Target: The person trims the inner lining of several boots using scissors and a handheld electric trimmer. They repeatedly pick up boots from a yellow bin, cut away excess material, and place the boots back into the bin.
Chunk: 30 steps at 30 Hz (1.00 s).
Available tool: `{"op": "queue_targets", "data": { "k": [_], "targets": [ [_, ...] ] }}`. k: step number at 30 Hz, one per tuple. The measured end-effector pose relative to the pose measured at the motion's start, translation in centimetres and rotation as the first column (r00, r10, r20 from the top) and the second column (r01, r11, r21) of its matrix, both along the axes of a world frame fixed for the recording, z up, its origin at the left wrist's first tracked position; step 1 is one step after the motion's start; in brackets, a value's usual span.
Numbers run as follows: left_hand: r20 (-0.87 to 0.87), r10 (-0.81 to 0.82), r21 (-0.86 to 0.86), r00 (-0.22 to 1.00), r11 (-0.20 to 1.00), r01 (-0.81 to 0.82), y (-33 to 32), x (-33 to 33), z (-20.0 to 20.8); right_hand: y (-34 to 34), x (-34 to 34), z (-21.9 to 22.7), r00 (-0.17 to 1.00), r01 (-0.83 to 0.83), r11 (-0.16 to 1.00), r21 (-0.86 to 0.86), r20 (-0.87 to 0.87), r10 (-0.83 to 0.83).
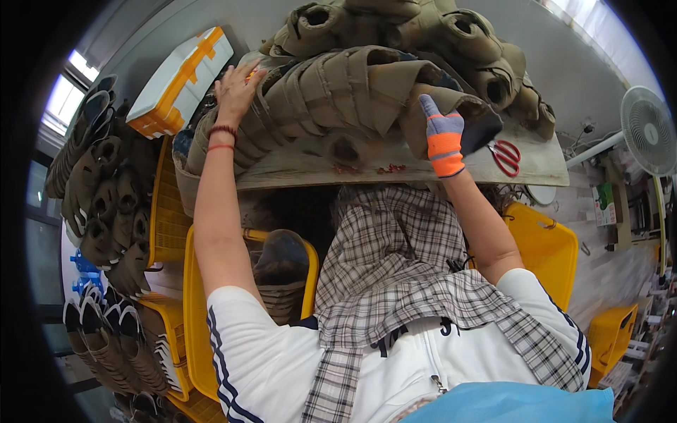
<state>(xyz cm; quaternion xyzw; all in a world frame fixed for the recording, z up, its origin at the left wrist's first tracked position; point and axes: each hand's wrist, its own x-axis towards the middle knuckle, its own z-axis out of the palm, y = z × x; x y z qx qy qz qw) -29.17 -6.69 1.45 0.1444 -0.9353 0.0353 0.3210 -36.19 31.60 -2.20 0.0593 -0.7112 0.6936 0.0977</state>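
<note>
A long row of olive-brown fabric shoe uppers (321, 95), nested one into another, lies across the table (296, 169) in front of me. My left hand (238, 90) is bare, with fingers spread over the left end of the row; something small and orange shows by its fingers. At the right end, my right hand (444, 137), in a grey and orange glove, grips the last shoe upper (476, 116). Its thumb points up, and its other fingers are mostly hidden. Red-handled scissors (506, 158) lie just right of this hand.
More uppers (395, 28) are heaped along the table's back. A white box with orange trim (180, 84) stands at the far left. Yellow baskets (539, 247) flank me; stacked uppers (106, 204) fill the left side. A white fan (647, 130) stands right.
</note>
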Motion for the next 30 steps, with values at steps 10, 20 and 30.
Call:
{"op": "queue_targets", "data": {
  "k": [10, 20, 30],
  "targets": [
    [0.038, -0.515, 0.657, 0.856, 0.658, 0.367, 0.7, -0.8, -0.1, -0.8, -3.8, 0.4, 0.843, -0.532, 0.819, -0.213, -0.045, 0.536],
    [-0.003, -0.577, 0.667, 0.817, 0.608, 0.432, 1.0, -0.5, -0.4, -2.9, -7.3, 1.0, 0.854, -0.491, 0.821, 0.293, -0.023, 0.519],
    [0.039, -0.476, 0.476, 0.879, 0.782, 0.402, 0.5, -1.4, -0.9, 1.6, -6.4, 0.6, 0.950, -0.212, 0.829, 0.518, -0.091, 0.299]
  ]
}}
